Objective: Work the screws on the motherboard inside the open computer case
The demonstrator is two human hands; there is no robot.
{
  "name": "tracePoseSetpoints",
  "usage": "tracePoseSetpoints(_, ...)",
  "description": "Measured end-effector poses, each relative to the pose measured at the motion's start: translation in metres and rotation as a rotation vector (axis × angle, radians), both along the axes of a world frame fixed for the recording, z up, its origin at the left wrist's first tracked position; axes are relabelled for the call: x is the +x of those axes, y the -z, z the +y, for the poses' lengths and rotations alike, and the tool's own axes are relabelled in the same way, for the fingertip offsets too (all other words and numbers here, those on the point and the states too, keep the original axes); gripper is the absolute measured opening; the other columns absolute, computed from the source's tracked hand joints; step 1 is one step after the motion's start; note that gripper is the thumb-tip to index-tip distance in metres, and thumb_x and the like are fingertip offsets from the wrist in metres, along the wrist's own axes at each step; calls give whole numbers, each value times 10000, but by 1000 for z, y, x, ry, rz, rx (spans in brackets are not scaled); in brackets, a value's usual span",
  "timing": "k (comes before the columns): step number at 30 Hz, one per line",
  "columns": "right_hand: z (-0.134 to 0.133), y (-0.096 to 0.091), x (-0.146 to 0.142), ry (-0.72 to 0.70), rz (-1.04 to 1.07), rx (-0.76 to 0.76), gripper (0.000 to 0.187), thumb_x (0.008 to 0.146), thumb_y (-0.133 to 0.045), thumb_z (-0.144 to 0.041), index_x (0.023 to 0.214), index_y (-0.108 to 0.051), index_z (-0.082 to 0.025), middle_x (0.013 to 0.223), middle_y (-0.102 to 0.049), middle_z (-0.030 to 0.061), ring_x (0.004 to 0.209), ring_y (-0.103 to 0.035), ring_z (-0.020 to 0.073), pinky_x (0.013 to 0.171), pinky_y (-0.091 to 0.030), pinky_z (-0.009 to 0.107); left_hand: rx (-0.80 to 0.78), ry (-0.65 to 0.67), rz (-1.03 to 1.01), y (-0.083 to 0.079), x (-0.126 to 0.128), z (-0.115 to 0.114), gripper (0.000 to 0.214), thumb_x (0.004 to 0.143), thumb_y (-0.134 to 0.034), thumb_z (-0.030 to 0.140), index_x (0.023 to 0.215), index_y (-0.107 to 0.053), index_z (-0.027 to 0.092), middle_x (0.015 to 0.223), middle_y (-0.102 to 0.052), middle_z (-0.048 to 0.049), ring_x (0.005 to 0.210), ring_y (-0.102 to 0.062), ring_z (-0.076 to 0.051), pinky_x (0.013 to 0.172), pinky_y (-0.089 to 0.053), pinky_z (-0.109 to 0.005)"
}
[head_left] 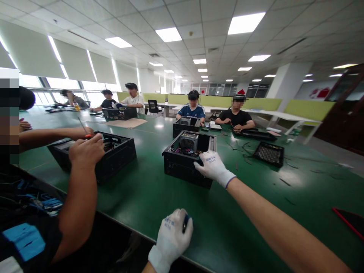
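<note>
"Computer case (pixel 182 167) on the table (pixel 142 197), right ahead of me. How do my fingers stand?"

"Right hand (pixel 212 165): fingers over the near wall's rim toward its right end, thumb spread apart on the outer face. Whether they clamp, I can't tell. Left hand (pixel 173 233): fingers curled tight round a small dark object (pixel 185 223), nearer the table's edge."

"So how do I steady it well?"

"I'd press lightly on the rim, fingertips clear of the parts inside, by the silver power supply (pixel 189 141)."

"And beyond?"

"Leftward, a co-worker's hand (pixel 87 151) holds a screwdriver (pixel 88 136) over a second case (pixel 118 157); I'd give that elbow room. Rightward lies a black tray (pixel 269 153)."
</note>
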State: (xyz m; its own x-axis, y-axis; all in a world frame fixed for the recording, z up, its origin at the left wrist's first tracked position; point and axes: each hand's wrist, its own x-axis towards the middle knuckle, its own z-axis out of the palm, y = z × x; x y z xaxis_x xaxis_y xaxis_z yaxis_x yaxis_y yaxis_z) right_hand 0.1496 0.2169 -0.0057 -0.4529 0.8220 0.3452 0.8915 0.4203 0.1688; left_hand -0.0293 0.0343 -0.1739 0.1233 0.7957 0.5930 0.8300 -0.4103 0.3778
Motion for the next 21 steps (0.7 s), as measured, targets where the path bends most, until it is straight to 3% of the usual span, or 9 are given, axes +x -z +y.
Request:
tracePoseSetpoints(3, -44, 0, 22, -47, 11, -5, 487, 1006, -443, -578, 976, -697, -164, 978, -718, 115, 977, -598, 260, 891, -373, 366, 29, 12, -29, -2, 0, 0, 92, 1014, -514, 287, 1059, -550, 216, 837, -648, -23, 710, -652, -189, 669, -502, -335)
tracePoseSetpoints(6, -87, 1, 45, -134, 48, 14, 469, 1017, -450, -568, 883, -677, -180, 880, -694, 86, 867, -583, 228, 818, -370, 348, 36, 39, -59, -19, 1, -8, 70, 1005, -525, 283, 990, -554, 220, 807, -632, -15, 677, -632, -175, 648, -478, -321)
tracePoseSetpoints(8, -114, 1, 58, -185, 80, 47, 455, 1014, -473, -552, 828, -658, -180, 828, -667, 81, 831, -566, 224, 803, -368, 351, 27, 97, -40, -44, 2, -18, 77, 996, -533, 275, 942, -552, 223, 788, -611, -8, 656, -603, -165, 637, -454, -318)
tracePoseSetpoints(11, -151, 1, 74, -224, 121, 53, 413, 1008, -507, -509, 781, -631, -188, 783, -637, 70, 808, -548, 221, 795, -375, 357, 76, 171, 42, -96, 6, -34, 99, 986, -546, 280, 907, -559, 222, 785, -598, -12, 680, -578, -169, 645, -423, -321)
tracePoseSetpoints(15, -191, -1, 91, -260, 169, 4, 354, 1002, -531, -458, 782, -629, -198, 788, -644, 71, 812, -558, 227, 809, -402, 378, 117, 137, 163, -154, 13, -36, 147, 992, -546, 320, 887, -581, 223, 810, -611, -18, 719, -590, -184, 657, -412, -325)
tracePoseSetpoints(18, -213, 1, 104, -298, 196, -17, 298, 995, -552, -413, 801, -635, -202, 804, -655, 68, 803, -568, 224, 853, -423, 410, 92, 124, 287, -171, 19, -28, 190, 1001, -532, 353, 873, -589, 223, 829, -622, -23, 740, -609, -200, 652, -416, -327)
tracePoseSetpoints(21, -231, 2, 114, -320, 230, -19, 249, 979, -577, -374, 803, -634, -207, 789, -643, 61, 798, -568, 225, 876, -443, 437, 11, 198, 401, -176, 24, -26, 242, 1019, -502, 357, 833, -585, 226, 804, -617, -18, 728, -612, -197, 646, -411, -320)
